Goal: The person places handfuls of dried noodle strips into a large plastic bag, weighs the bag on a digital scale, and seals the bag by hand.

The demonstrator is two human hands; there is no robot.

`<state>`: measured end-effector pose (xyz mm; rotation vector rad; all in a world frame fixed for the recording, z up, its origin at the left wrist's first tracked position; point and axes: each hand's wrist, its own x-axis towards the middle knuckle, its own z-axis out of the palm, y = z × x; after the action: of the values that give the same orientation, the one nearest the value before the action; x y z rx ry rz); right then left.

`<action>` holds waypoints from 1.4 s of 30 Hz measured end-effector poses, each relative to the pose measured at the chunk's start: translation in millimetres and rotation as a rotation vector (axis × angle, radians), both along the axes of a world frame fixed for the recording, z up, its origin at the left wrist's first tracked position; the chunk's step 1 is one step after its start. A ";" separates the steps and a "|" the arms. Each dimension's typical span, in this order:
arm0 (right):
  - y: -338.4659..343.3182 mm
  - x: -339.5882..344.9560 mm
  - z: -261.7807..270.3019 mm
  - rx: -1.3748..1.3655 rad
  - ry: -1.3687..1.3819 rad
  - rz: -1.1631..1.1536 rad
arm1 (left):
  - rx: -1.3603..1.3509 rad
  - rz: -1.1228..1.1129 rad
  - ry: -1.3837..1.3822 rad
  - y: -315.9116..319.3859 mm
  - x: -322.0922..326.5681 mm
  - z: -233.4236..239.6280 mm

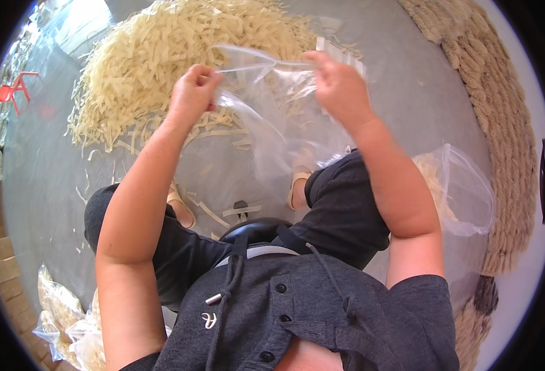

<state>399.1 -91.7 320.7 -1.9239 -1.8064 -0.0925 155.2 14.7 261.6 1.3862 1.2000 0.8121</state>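
Between my two hands a clear plastic bag (265,109) is stretched, its mouth edge running across from one hand to the other. My left hand (193,90) pinches the near left part of the rim between thumb and fingers. On the other side my right hand (339,88), slightly blurred, grips the bag's right edge with the index finger extended. The bag hangs limp toward my right knee and appears to contain nothing. Behind it lies a large heap of pale yellow flat strips (161,60) on the grey floor (407,102).
A clear bag (467,195) with pale contents lies beside my right leg. Several filled clear bags (64,310) sit at lower left. Far left are a red stool (15,92) and brown cartons (1,262). Thick tan braided bundles (504,125) line the right wall. Loose strips (212,213) lie near my feet.
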 end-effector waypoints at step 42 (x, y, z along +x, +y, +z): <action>-23.8 139.4 -103.2 -0.049 0.220 -0.215 | 0.399 -0.436 0.011 -29.8 172.6 10.7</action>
<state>538.5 -115.6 217.5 -2.0688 -1.4695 0.0883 327.7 -15.0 272.3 1.8944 0.7174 0.7517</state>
